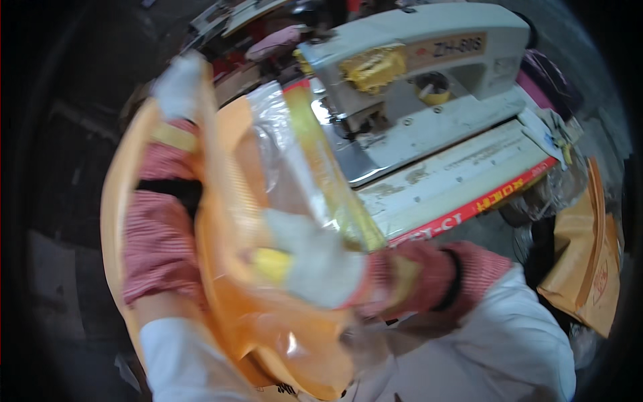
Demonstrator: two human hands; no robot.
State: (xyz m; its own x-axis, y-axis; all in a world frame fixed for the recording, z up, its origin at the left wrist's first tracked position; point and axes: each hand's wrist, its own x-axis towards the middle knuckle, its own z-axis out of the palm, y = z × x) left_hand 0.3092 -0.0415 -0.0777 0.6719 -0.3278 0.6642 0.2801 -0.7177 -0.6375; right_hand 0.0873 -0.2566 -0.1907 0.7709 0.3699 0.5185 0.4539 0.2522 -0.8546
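Far left: dim, blurred floor, nothing readable there. Next, the left hand (177,87) in a white glove with a red-and-white striped cuff, raised high and gripping the upper rim of an orange plastic basin (221,281), fingers curled over its edge as far as the blur allows; striped sleeve guard and white sleeve running down behind the basin's rim toward the lower edge. Basin held tilted, nearly on its side, open face turned toward the right, in the air in front of the body and left of the table. Over the basin's open face, a clear plastic bag (281,141) with a long yellow strip (328,167) inside, slanting from upper left down to lower right. Right hand (315,264), also white-gloved, closed on the lower part of the bag and the basin's face, fingers folded in a pinch with something yellow under the thumb; exact hold blurred. Red striped cuff and white sleeve leading off to the lower right. Behind, on the table (462,177), a pale grey industrial sewing machine (415,60) with yellow tape wrapped on its head and a yellow roll in its arm opening. Far right, beside the table, brown paper sacks (589,261) leaning upright.
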